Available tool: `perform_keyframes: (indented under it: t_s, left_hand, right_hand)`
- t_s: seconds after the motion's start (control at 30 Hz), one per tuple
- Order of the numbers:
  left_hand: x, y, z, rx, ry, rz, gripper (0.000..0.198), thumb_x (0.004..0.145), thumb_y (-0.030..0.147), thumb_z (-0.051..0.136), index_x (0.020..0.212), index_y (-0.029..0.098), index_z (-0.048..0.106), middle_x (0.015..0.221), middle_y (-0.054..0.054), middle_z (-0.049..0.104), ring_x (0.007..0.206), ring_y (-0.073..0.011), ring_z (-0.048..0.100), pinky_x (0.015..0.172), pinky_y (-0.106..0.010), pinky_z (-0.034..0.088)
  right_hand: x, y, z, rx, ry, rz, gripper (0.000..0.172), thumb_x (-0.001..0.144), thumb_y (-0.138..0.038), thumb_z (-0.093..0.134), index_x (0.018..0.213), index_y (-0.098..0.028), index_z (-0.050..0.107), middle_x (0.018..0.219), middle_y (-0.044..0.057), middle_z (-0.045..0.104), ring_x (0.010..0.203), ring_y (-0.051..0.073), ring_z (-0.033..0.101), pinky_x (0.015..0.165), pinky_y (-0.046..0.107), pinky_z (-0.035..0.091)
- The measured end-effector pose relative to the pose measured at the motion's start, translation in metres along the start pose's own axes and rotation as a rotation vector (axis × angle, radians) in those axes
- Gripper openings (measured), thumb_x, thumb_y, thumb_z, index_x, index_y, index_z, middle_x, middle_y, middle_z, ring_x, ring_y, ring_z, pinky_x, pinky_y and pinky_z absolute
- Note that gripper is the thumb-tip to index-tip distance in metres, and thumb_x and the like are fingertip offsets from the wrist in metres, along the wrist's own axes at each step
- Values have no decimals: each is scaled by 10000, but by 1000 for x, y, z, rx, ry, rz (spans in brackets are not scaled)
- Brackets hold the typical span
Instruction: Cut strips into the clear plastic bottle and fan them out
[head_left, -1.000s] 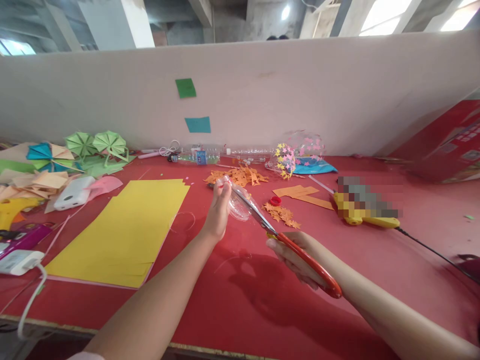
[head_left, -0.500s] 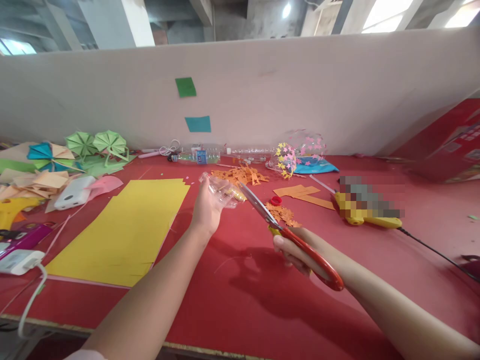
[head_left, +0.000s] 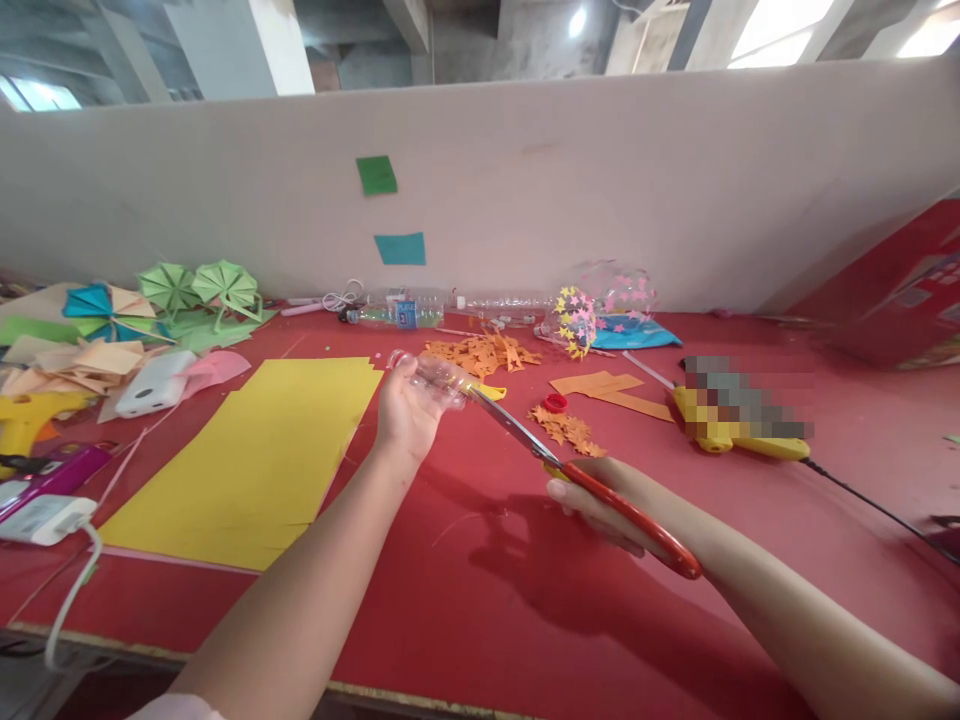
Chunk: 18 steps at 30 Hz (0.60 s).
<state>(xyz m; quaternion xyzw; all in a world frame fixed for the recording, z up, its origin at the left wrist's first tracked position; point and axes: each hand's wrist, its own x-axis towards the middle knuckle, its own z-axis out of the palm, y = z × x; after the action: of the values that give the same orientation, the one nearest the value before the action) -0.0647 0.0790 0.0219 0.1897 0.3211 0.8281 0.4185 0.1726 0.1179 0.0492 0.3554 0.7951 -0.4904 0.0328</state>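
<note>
Our left hand curled round the clear bottle, up over the red table, while our right hand, wrapped round the scissors, had their tips right at its edge!

Craft workshop: scissors, paper stars

Your left hand hides part of the clear bottle — you can't tell whether the scissors are touching it. Part of your right hand disappears behind them. Blocky blur covers much of the yellow tool (what's underneath is unreadable), while the red box and yellow gun run off opposite edges.
</note>
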Motion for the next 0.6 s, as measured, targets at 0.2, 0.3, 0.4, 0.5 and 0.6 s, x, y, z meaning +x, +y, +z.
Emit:
perform_keyframes:
  t_s: [0.2, 0.3, 0.4, 0.5, 0.6]
  left_hand:
    - [-5, -2, 5, -1, -9, -34, 185, 782, 313, 552, 674, 169, 594, 721, -53, 645, 704, -179, 621, 663, -324, 494]
    - [-6, -4, 7, -24, -15, -26, 190, 788, 339, 579, 683, 180, 579, 695, -37, 639, 689, -184, 627, 683, -351, 497]
    - [-5, -5, 6, -31, -23, -24, 198, 800, 352, 595, 696, 187, 565, 686, -28, 638, 685, -184, 634, 703, -361, 496]
    - [-6, -7, 7, -37, -26, -38, 195, 815, 342, 588, 700, 187, 561, 691, -25, 636, 704, -182, 639, 742, -370, 499]
    - [-7, -8, 8, -54, -40, -49, 188, 830, 315, 566, 697, 183, 559, 690, -26, 633, 709, -180, 637, 768, -388, 502]
  right_hand:
    - [1, 4, 6, 93, -28, -29, 569, 779, -757, 455, 681, -197, 437, 427, -99, 350, 381, 54, 328, 438, 212, 298]
    - [1, 4, 7, 103, -38, -40, 568, 769, -759, 467, 666, -202, 425, 413, -102, 346, 376, 54, 335, 452, 217, 329]
    - [1, 1, 9, 136, -49, -28, 559, 746, -753, 507, 659, -209, 411, 408, -107, 339, 357, 54, 339, 434, 220, 322]
    - [1, -1, 11, 157, -23, -10, 543, 736, -732, 542, 655, -212, 407, 403, -114, 326, 346, 55, 340, 428, 222, 321]
    - [1, -1, 12, 152, -4, -1, 534, 740, -721, 546, 650, -213, 408, 402, -112, 333, 340, 55, 342, 422, 223, 316]
